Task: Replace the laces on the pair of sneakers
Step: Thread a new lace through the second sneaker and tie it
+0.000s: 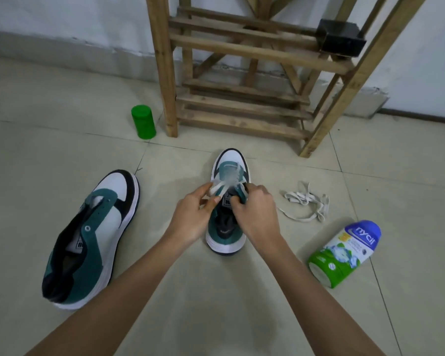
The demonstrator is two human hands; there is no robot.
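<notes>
Centrally, on the beige tiled floor (190,291), stands a green, white and black sneaker (229,163). The left hand (193,214) pinches its white lace (217,188), and the right hand (254,214) curls around its eyelet edge. A matching unlaced sneaker (90,240) lies to the left. A loose white lace (306,204) lies to the right.

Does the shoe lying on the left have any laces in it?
No, the left sneaker has bare eyelets; a loose white lace lies on the floor tiles by the other sneaker.
</notes>
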